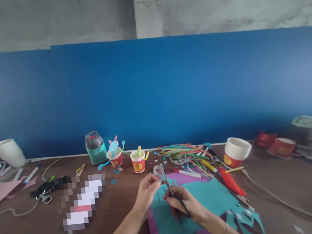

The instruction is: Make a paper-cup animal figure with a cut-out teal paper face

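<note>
Over the teal sheet (pixel 206 198): both hands are brought close together here, with the work held right between them.
Right hand (pixel 185 202): the scissors (pixel 169 187) are gripped, fingers curled around the black handles; a bracelet (pixel 226 232) is worn at the wrist.
Scissor blades: these are aimed away from the body, up past the left fingertips; how far they are parted cannot be told.
Left hand (pixel 148 192): thumb and forefinger are pressed together, just beside the blades; whether any paper is pinched between them cannot be made out.
Drawn-on blue paper (pixel 163 198): it is laid on the teal sheet, under and between the hands, marked with small rounded drawings.
Purple sheet (pixel 153 229): it is partly covered by the teal one.
Teal scraps (pixel 240 216): cut-out holes are seen in them, near the right forearm.
Paper cups: two are stood ahead, one topped by a cat figure (pixel 114 145), one fitted with yellow straws (pixel 140 150).
</note>
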Tool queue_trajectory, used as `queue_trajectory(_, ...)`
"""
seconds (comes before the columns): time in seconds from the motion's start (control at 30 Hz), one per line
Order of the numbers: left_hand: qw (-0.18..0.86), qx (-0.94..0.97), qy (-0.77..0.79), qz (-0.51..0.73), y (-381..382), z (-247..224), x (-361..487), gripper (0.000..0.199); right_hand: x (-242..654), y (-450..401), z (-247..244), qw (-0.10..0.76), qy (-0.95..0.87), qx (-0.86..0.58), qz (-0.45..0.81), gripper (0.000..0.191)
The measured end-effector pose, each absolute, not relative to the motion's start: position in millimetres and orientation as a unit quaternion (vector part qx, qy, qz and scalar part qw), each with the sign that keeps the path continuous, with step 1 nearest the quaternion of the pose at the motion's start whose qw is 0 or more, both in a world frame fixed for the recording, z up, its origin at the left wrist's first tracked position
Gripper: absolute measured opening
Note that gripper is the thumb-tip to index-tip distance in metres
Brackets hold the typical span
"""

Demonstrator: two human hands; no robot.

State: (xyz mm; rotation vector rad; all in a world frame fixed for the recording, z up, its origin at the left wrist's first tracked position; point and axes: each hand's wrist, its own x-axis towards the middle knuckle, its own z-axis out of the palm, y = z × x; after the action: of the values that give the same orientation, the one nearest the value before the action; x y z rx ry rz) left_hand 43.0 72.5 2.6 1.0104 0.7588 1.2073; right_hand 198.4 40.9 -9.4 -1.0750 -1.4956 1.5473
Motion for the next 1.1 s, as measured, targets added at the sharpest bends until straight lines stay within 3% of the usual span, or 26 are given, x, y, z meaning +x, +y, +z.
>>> queue_trajectory(1.1, 0.601, 0.507, 0.33, 0.523, 74.1, 2.5, 40.3, 0.02, 199.9, 44.5, -16.4, 0.366, -0.579, -0.406, 0.605, 0.039)
